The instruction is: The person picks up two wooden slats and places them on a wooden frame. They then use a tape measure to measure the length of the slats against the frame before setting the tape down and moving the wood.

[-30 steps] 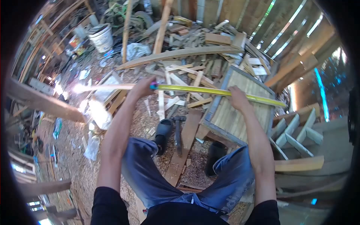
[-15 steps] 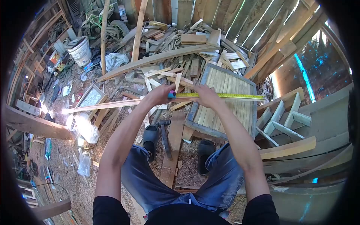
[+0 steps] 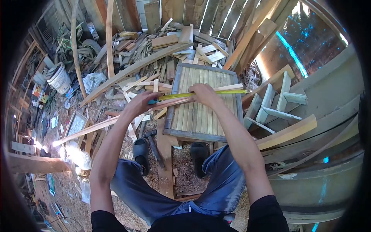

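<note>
My left hand (image 3: pixel 140 103) is closed around a tape measure (image 3: pixel 153 101), whose blue case shows at the fingers. From it a yellow tape blade (image 3: pixel 228 92) runs out to the right, past my right hand (image 3: pixel 205 94). My right hand is closed over the blade and a long thin wooden strip (image 3: pixel 96 126). The strip slants from the lower left, under both hands, to the upper right, where it crosses the blade at a small angle. Below my right hand lies a slatted wooden panel (image 3: pixel 189 120) with a grey frame.
A hammer (image 3: pixel 155 150) rests by a plank (image 3: pixel 165 170) between my feet. Behind the panel is a heap of scrap wood (image 3: pixel 170 40). A slatted wooden piece (image 3: pixel 284 92) stands at the right, and a white bucket (image 3: pixel 58 79) at the far left.
The view has turned to the right. The strip's right end has tilted upward, so strip and blade now cross instead of running side by side. Both hands keep their hold.
</note>
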Demonstrator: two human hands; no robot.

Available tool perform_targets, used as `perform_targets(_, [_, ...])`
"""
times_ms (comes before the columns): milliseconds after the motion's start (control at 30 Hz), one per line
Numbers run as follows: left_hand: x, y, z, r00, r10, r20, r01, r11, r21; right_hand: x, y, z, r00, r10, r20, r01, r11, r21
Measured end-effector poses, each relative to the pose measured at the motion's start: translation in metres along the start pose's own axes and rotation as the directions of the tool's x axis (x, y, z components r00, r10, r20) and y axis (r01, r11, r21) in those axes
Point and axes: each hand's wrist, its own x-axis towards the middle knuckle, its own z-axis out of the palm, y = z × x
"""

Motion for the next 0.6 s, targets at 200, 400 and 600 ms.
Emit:
perform_targets(200, [0.026, 0.017, 0.001, 1.0, 0.008, -0.03, -0.007, 0.999, 0.036, -0.008, 0.007, -0.029, 0.993, 0.111, 0.039, -0.114, 0.987, 0.11])
perform_targets(400, [0.021, 0.044, 0.002, 0.998, -0.052, -0.044, 0.047, 0.993, -0.106, 0.002, 0.001, -0.025, 0.994, 0.108, 0.029, -0.112, 0.982, 0.155])
perform_targets(600, [0.022, 0.048, 0.009, 0.886, -0.427, 0.179, 0.452, 0.711, -0.539, 0.021, -0.046, -0.034, 0.958, -0.193, -0.21, 0.105, 0.924, -0.367])
